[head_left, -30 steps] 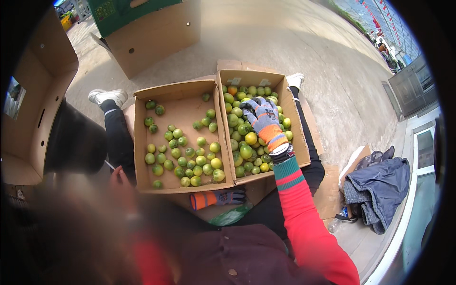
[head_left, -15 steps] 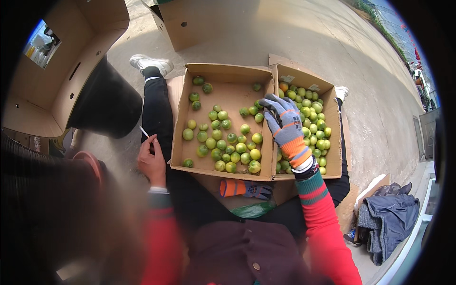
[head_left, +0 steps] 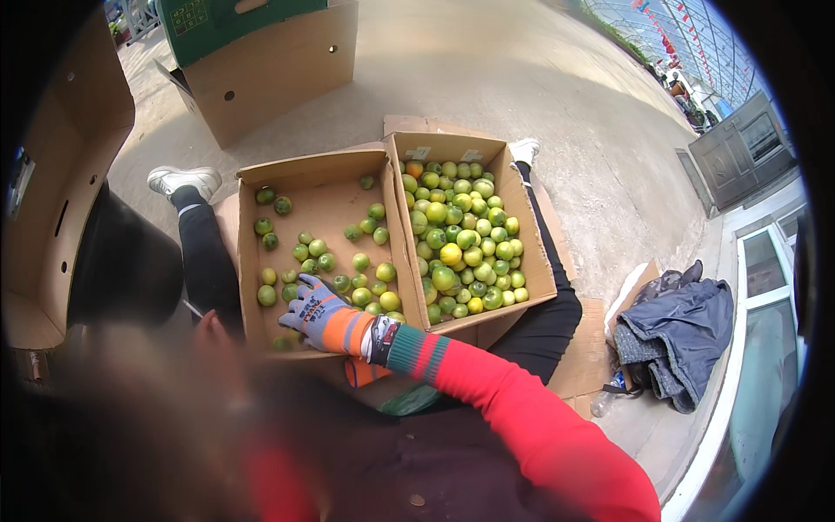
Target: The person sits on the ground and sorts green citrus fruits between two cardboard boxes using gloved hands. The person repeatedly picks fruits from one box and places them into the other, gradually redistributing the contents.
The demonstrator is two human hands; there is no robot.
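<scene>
Two open cardboard boxes stand side by side between my outstretched legs. The left box [head_left: 254,217] holds scattered green tomatoes [head_left: 317,247] with bare cardboard between them. Many more tomatoes [head_left: 470,237], mostly green with a few yellowish or orange, fill the right box [head_left: 535,261]. My right hand [head_left: 323,318], in a grey and orange work glove, reaches over the near part of the left box. Its fingers are apart and curved down over tomatoes, their tips partly hidden. My bare left hand [head_left: 214,336], partly blurred, pinches a thin white cigarette [head_left: 192,308] left of that box.
A second orange glove [head_left: 364,372] and green plastic [head_left: 410,399] lie by the near box edge. A black tub [head_left: 130,261] and tall cardboard stand left; a green-and-brown carton [head_left: 278,74] stands beyond. Dark clothing [head_left: 683,335] and a plastic bottle [head_left: 606,397] lie right.
My right hand has moved left and nearer, from the edge between the boxes to the left box's near part. The view has swung right. The cigarette is still in my left hand.
</scene>
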